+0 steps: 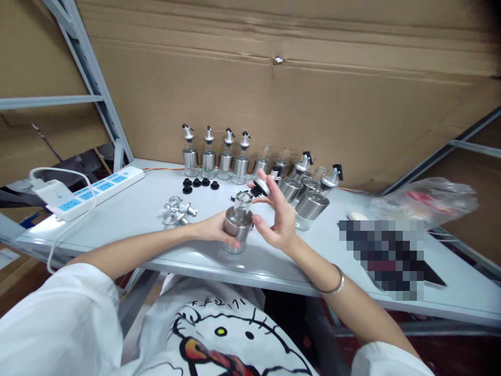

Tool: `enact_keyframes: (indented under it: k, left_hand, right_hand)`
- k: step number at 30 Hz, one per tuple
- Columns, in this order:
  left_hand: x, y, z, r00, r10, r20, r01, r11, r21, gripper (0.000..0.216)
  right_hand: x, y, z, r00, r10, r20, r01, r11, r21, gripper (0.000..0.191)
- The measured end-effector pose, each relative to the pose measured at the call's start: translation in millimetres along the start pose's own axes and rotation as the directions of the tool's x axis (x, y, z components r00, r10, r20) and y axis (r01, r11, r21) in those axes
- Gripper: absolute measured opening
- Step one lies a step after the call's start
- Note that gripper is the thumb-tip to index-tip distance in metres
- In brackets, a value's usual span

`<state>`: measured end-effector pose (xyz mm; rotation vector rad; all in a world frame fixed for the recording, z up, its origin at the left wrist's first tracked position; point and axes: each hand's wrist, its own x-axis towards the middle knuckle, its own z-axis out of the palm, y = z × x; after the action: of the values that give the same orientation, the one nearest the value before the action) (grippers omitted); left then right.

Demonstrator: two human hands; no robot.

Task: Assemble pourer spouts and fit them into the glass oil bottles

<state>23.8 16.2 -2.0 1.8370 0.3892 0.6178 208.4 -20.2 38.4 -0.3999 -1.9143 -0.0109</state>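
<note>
My left hand (219, 231) is wrapped round a glass bottle (238, 224) with a steel sleeve, standing upright near the table's front edge. Its glass mouth is uncovered. My right hand (277, 216) grips a pourer top (261, 188), silver with a black ribbed stopper, tilted just beside and above the bottle's mouth. The stopper is apart from the glass. Behind my hands stands a row of similar bottles (226, 162), several with silver and black pourer tops. Black stoppers (197, 182) and loose silver pourer parts (178, 211) lie to the left.
A white power strip (102, 189) with a plugged-in cable sits at the left. On the right are a clear plastic bag (426, 201), a white rounded object (357, 216) and a pixelated dark device. A cardboard wall (235, 89) closes off the back of the table.
</note>
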Motion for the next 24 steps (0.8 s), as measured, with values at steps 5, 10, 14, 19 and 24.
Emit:
enact_keyframes:
  k: [5,10,14,19,24]
  left_hand:
    - [0.5,2.3,3.7,0.989,-0.098,0.110,0.083,0.987,0.136,0.050]
    - [-2.1,-1.6,7.7,0.996,-0.070,0.058,0.061,0.986,0.155,0.047]
    - [-2.5,-2.7,7.6,0.996,-0.055,0.065,0.044,0.985,0.164,0.047]
    - [-2.4,-3.1,8.0,0.997,-0.053,0.052,0.043,0.983,0.179,0.046]
    - [-1.7,-0.2,9.0,0.997,-0.059,0.049,0.049,0.980,0.194,0.050]
  right_hand:
    - [1.1,-1.0,-1.0,0.999,0.010,0.052,-0.009,1.000,-0.015,0.071]
    - [1.6,-1.2,-0.6,0.998,-0.055,0.031,0.057,0.997,-0.054,0.059]
    - [2.9,-3.1,-1.0,0.999,-0.046,0.027,0.048,0.998,-0.047,0.054]
    - [4.1,-5.7,-2.7,0.999,-0.013,0.041,0.014,1.000,-0.025,0.047]
    - [4.7,-6.0,-4.2,0.998,0.001,0.058,-0.002,1.000,0.014,0.040]
